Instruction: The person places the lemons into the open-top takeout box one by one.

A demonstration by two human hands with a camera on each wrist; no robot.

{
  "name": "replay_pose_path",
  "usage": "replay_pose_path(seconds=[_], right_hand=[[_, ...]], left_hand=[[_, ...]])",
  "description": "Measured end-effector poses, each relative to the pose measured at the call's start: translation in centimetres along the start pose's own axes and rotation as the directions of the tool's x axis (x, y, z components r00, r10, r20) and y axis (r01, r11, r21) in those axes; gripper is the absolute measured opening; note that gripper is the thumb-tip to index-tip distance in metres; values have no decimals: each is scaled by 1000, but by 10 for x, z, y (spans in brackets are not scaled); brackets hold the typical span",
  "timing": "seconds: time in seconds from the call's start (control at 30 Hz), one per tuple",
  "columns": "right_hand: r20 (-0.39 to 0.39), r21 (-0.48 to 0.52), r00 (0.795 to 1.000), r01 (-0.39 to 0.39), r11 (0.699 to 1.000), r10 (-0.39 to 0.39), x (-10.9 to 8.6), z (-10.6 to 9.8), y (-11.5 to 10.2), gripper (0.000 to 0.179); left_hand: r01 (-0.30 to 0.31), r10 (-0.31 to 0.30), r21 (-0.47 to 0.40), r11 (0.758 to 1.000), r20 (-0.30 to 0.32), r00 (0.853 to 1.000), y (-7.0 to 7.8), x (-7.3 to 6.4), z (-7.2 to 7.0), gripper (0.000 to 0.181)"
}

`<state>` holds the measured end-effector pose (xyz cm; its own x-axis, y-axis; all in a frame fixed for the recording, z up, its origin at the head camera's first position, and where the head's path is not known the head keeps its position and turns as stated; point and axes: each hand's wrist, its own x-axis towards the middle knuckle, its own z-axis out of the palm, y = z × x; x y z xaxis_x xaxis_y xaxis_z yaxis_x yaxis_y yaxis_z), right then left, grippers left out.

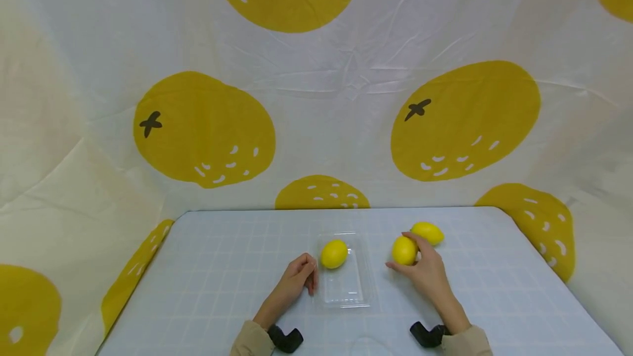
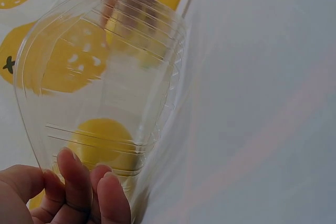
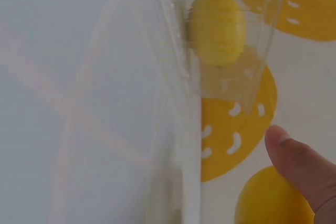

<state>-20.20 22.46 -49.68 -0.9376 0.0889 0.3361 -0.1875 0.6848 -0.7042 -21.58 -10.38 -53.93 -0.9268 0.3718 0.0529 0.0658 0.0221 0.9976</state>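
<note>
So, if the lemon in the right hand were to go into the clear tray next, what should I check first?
1. Right hand has thumb and fingers around the held lemon: ok.
2. Held lemon is off the table: cannot tell.
3. Held lemon is above the clear tray: not ok; it is to the tray's right.
4. Tray has room: ok; one lemon sits toward the far end, and the near part is bare.
5. Left hand steadies the tray: cannot tell; it is at the tray's left edge, but a grip is unclear.
</note>
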Motion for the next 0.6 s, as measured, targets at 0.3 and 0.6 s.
replay_pose_path(seconds=[0.3, 0.6], right_hand=[[8, 140, 1000, -15, 990, 14, 10, 4, -21, 76], [56, 254, 997, 40, 966, -56, 13, 19, -46, 74]], left_hand=[[0, 0, 11, 1000, 6, 1000, 0, 1, -1, 21], [-12, 12, -1, 1000, 14, 1000, 0, 0, -1, 21]])
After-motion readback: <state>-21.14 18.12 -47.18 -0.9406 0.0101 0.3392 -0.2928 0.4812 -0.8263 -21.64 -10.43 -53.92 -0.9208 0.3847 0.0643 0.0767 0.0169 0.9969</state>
